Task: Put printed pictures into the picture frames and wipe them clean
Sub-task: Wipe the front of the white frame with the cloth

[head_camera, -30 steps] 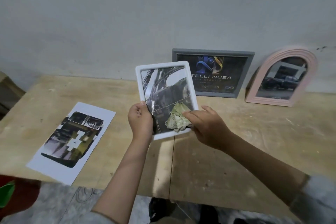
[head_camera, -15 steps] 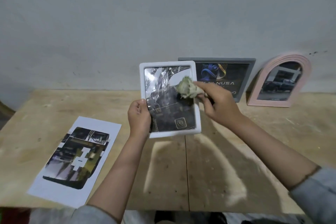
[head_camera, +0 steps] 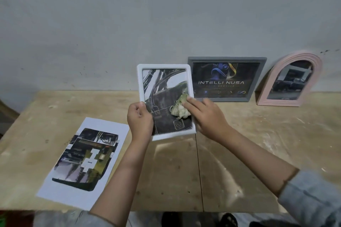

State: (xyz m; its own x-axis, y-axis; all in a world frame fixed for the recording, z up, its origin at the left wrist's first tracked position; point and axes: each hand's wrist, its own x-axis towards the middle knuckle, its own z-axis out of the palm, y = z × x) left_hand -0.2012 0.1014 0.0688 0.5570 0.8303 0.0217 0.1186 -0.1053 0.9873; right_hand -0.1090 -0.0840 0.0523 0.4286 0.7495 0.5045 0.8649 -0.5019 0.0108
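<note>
Head view is showing me holding the white picture frame [head_camera: 145, 86] up above the wooden table [head_camera: 258, 143], tilted toward me, with a dark printed picture [head_camera: 162, 96] sitting inside it; my left hand [head_camera: 140, 120] is gripping the frame's lower left edge, thumb lying on the front and the other fingers curling behind it; my right hand [head_camera: 207, 117] is pressing a crumpled pale green cloth [head_camera: 180, 109] against the lower right part of the glass, fingertips [head_camera: 190, 101] bunching together on the wad; a loose printed sheet [head_camera: 86, 156] is lying flat on the table to my left, well apart from the frame; a grey rectangular frame [head_camera: 227, 78] reading "INTELLI NUSA" is leaning against the wall [head_camera: 129, 14] behind my right hand; a pink arched frame [head_camera: 290, 79] with its own picture is leaning just beside it, farther right; both my grey sleeves [head_camera: 311, 199] are showing at the bottom edge.
</note>
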